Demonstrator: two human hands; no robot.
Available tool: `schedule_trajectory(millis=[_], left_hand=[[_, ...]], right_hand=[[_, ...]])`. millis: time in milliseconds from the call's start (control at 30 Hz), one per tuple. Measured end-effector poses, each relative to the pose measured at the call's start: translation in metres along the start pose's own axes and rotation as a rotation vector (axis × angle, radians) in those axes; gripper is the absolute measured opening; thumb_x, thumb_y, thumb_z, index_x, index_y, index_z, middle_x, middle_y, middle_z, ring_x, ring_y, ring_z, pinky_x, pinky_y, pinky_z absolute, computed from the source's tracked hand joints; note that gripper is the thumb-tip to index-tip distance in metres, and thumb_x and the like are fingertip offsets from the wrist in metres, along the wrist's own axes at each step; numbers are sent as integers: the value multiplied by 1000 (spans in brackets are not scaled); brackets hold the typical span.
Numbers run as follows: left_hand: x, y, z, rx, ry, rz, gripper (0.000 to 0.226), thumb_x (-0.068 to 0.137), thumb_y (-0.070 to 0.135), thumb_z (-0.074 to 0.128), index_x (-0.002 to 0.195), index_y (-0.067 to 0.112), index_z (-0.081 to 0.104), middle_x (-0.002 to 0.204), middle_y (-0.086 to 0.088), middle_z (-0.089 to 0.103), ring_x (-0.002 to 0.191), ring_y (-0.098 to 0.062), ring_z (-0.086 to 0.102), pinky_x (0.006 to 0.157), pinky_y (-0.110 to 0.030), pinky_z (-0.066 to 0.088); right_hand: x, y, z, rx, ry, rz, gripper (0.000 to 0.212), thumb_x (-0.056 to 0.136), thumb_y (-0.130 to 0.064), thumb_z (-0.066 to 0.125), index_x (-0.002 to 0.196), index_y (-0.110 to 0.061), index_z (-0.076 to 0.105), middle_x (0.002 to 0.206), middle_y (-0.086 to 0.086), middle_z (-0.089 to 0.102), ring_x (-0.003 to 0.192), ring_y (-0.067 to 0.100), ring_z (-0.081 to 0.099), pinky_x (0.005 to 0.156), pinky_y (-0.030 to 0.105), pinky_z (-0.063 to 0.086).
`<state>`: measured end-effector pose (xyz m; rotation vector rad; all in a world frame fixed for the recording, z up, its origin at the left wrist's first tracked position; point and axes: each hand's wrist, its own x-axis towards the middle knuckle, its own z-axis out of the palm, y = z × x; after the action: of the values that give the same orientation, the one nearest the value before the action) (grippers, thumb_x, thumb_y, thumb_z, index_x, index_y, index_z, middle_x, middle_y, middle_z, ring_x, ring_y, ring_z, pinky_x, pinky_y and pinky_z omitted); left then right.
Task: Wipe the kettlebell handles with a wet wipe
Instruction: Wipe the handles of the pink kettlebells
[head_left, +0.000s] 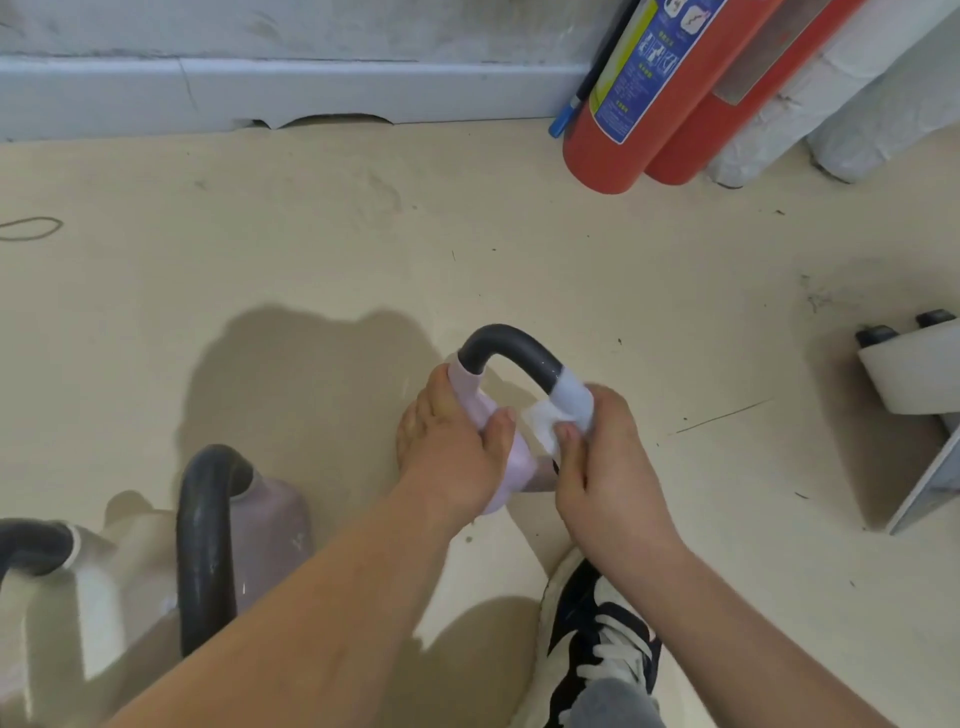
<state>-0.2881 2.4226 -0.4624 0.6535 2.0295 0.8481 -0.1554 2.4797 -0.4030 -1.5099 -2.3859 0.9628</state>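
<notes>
A pale pink kettlebell (511, 462) with a dark grey arched handle (511, 347) rests on the floor at the centre. My left hand (452, 452) grips its body and the left foot of the handle. My right hand (602, 467) holds a crumpled white wet wipe (543, 428) pressed against the right foot of the handle. Two more kettlebells stand at the lower left: a pinkish one (270, 514) with a black handle (205, 545), and a whitish one (98, 592) cut by the frame edge.
Two red fire extinguishers (639, 104) lean against the wall at the upper right beside white wrapped rolls (810, 104). A white piece of equipment with metal legs (914, 384) sits at the right edge. My black-and-white shoe (597, 639) is planted below the kettlebell. The floor is beige.
</notes>
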Motion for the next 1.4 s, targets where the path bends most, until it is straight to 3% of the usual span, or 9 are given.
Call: schedule_trajectory(millis=[100,267,367,500,700,833,1000,1133,1400], left_hand=[[-9,2,-1,34,9,105,78,85,57,44,154,28,20,145,4,40,137,-22,37,116,-43,29],[-4,2,-3,74,-1,62,87,95,49,52,159,16,3,162,-3,23,150,-22,20,123,-40,17],[-4,4,-5,64,-31,34,87,98,51,49,159,13,0,165,-3,17,152,-20,14,124,-37,12],[0,1,-5,27,-15,69,73,95,52,50,154,20,19,154,2,34,142,-20,31,118,-42,27],[0,4,-5,9,-34,80,73,96,51,47,156,29,13,156,8,30,144,-17,26,120,-42,26],[3,2,-2,4,-27,49,70,95,54,46,154,32,15,153,11,31,144,-16,26,119,-42,26],[-1,-1,0,-67,7,7,76,94,55,49,154,29,13,156,8,28,145,-16,24,119,-42,25],[-7,-3,0,-28,5,109,72,88,56,47,150,35,17,144,9,38,137,-18,34,116,-40,30],[-6,-10,-4,-65,-63,52,84,91,59,50,158,31,8,161,5,25,149,-19,23,120,-45,27]], right_hand=[[38,-37,-4,-443,-113,-230,42,99,-27,49,139,-17,45,118,0,50,96,23,56,68,34,41],[90,-85,4,-804,-357,-391,26,105,-35,47,123,-18,55,101,2,40,86,27,47,66,36,34],[99,-80,2,-649,-401,-290,28,104,-45,49,113,-22,61,99,0,58,86,24,56,66,34,40],[91,-67,-20,17,-474,66,23,100,-45,58,98,-23,66,81,-6,68,66,12,61,57,25,47],[27,-15,-14,103,-85,-9,9,107,-32,48,115,-34,52,95,-14,66,85,2,60,63,12,44],[-20,15,13,280,57,21,39,108,-18,44,126,-52,35,121,-19,57,101,7,62,80,22,48],[-2,15,14,-128,148,-125,48,99,-13,52,146,-13,39,120,5,52,93,27,59,66,38,50],[46,-33,-4,-570,-69,-303,43,96,-26,51,137,-13,47,113,7,56,87,32,62,62,39,51],[62,-59,-20,-86,-353,-19,21,102,-41,55,120,-32,59,102,-14,69,90,6,65,72,26,50]])
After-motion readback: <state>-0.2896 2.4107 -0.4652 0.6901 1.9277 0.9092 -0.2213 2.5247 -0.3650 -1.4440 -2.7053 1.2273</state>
